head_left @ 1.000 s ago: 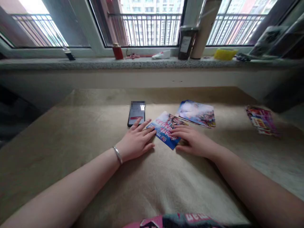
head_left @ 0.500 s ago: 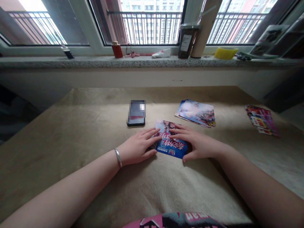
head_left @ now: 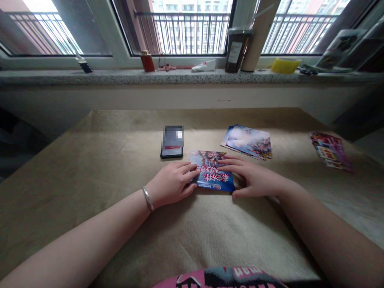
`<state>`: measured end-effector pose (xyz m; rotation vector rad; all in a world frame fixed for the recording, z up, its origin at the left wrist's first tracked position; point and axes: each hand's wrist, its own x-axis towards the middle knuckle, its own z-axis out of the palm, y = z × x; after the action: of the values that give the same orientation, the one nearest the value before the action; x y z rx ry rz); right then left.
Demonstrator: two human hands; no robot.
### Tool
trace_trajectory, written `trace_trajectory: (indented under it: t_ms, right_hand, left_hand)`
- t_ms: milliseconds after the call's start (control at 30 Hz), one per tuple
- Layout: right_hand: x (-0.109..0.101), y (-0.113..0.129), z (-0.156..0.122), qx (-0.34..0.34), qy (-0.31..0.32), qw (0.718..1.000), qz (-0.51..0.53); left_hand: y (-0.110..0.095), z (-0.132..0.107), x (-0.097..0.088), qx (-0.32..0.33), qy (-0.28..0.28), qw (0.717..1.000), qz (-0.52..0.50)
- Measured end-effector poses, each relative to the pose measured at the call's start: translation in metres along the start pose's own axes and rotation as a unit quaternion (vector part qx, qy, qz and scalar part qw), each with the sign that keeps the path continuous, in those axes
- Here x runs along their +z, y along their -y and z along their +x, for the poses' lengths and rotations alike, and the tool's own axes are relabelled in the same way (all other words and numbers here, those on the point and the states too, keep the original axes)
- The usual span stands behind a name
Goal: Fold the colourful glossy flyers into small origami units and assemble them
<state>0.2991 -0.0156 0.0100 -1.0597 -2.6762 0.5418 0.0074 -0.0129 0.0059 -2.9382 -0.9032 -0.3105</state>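
Note:
A blue printed flyer (head_left: 211, 178) with red and white lettering lies on the cloth-covered table in front of me, its printed side up. My left hand (head_left: 177, 181) rests at the flyer's left edge, fingers stretched out with their tips over it. A silver bracelet (head_left: 148, 199) circles my left wrist. My right hand (head_left: 252, 177) touches the flyer's right side. Its fingers lie spread over the upper right part, and the thumb is beside the lower right corner. Parts of both side edges are hidden under my fingers.
A phone (head_left: 172, 142) lies beyond my left hand. Behind my right hand is a stack of picture flyers (head_left: 250, 140); red and pink leaflets (head_left: 330, 150) lie at the far right. The windowsill (head_left: 120, 78) holds a dark jar (head_left: 235, 50) and yellow tape (head_left: 285, 65).
The flyer has turned so that its lower edge lies nearly level, and it has shifted slightly left and away from me. Both hands have moved slightly with it.

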Motion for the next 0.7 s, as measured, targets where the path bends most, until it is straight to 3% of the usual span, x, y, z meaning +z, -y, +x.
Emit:
trace_trajectory:
  t_ms: [333, 700]
  right_hand:
    - [-0.002, 0.005, 0.0, -0.016, -0.001, 1.0, 0.013]
    - [-0.001, -0.012, 0.001, -0.037, -0.05, 0.996, 0.065]
  left_hand:
    - [0.002, 0.0, -0.001, -0.015, 0.011, 0.999, -0.027]
    - [0.005, 0.0, -0.003, 0.056, 0.059, 0.993, -0.087]
